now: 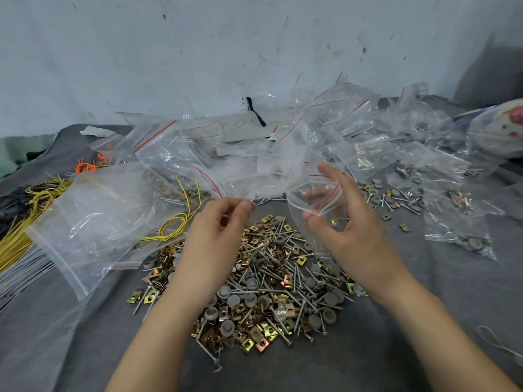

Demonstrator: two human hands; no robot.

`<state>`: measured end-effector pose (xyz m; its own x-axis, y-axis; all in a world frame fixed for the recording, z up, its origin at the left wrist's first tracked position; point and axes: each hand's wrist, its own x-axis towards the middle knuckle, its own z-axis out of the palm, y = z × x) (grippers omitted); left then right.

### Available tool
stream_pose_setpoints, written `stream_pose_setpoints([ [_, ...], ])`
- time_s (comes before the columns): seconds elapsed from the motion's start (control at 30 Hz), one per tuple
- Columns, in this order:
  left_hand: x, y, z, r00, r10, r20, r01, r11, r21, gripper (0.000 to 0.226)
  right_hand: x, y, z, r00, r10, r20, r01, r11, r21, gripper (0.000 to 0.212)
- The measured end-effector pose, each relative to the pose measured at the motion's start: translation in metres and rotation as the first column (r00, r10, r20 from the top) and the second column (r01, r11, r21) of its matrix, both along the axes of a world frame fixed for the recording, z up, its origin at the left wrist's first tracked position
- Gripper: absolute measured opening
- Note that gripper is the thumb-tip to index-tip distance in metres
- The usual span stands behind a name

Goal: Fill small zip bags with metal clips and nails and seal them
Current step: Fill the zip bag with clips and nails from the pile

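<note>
Over the pile of clips and nails [271,278] on the grey cloth [424,292], right hand [353,230] gripped a small zip bag [295,198], mouth open, while left hand [220,224] pinched a small metal piece [254,204] just beside it.

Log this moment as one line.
step: filling | left hand: pinches nail | right hand: holds bag open, unsealed | pile: under hands

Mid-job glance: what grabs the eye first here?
A heap of silver nails, brass-coloured square clips and grey round caps fills the centre. Above it the right hand holds a small clear zip bag open while the left hand pinches what looks like a nail. Clear red-striped zip bags lie piled across the back.
</note>
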<state>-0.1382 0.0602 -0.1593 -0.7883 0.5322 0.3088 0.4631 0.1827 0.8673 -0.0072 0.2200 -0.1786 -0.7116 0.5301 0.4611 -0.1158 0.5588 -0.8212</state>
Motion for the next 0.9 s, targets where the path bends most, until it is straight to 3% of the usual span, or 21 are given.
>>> stream_pose_setpoints([
  [0.13, -0.002, 0.000, 0.003, 0.900, -0.110, 0.423, 0.015, 0.975, 0.220, 0.028, 0.000, 0.000, 0.001, 1.000, 0.004, 0.012, -0.004, 1.000, -0.006, 0.065],
  [0.3, -0.005, 0.000, 0.009, 0.699, -0.298, 0.650, 0.019, 0.916, 0.400, 0.020, 0.000, 0.000, 0.001, 1.000, 0.008, 0.017, -0.007, 1.000, -0.020, 0.064],
  [0.4, -0.005, 0.000, 0.010, 0.614, -0.357, 0.704, 0.007, 0.895, 0.447, 0.017, -0.001, -0.002, 0.002, 1.000, 0.019, 0.010, -0.019, 1.000, -0.017, 0.063],
  [0.57, -0.003, -0.001, 0.012, 0.553, -0.452, 0.700, 0.032, 0.851, 0.524, 0.013, -0.002, -0.003, 0.001, 1.000, 0.025, 0.002, -0.025, 1.000, 0.003, 0.064],
  [0.8, -0.004, -0.001, 0.011, 0.555, -0.481, 0.678, 0.060, 0.837, 0.544, 0.014, -0.001, -0.003, 0.001, 1.000, 0.022, 0.011, -0.022, 1.000, 0.010, 0.066],
  [0.9, -0.004, -0.001, 0.011, 0.598, -0.469, 0.651, 0.064, 0.837, 0.544, 0.015, -0.001, -0.003, 0.001, 1.000, 0.019, 0.024, -0.019, 1.000, -0.001, 0.066],
])
